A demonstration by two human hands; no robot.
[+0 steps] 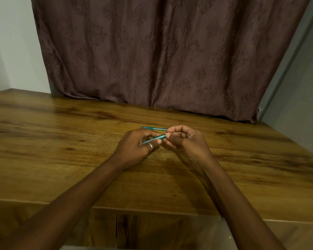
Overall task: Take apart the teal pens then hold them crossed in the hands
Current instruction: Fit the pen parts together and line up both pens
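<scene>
Two teal pens are in view above the wooden table (61,141). One teal pen (153,139) runs slantwise between my two hands; my left hand (135,147), with a ring on one finger, pinches its left part, and my right hand (182,139) closes its fingertips around its right end. The second teal pen (154,128) lies level just behind the hands, its left tip free and its right end hidden behind my right fingers. I cannot tell whether that pen rests on the table or is held.
A brown patterned curtain (161,60) hangs behind the table's far edge. The table's near edge (152,210) runs under my forearms, with a cupboard front below. Pale walls stand at left and right.
</scene>
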